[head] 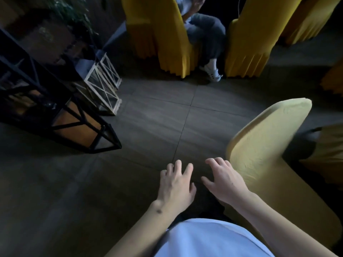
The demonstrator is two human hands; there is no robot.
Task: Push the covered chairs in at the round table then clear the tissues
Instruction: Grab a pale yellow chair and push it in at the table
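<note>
A chair in a pale yellow cover (267, 145) stands at my right, its back rising toward the upper right. My right hand (224, 180) hovers just left of that chair's back, fingers spread and relaxed, holding nothing. My left hand (176, 184) hangs beside it over the dark floor, fingers also spread and empty. Farther off stand two chairs in deeper yellow covers, one (167, 34) with a person seated on it, the other (248, 45) to its right. No tissues and no round table top show in this view.
A black metal frame stand (61, 112) slants in from the left, with white lantern boxes (104, 84) on the floor beside it. More yellow fabric (332, 80) shows at the right edge. Dark tiled floor (157, 117) lies open between me and the far chairs.
</note>
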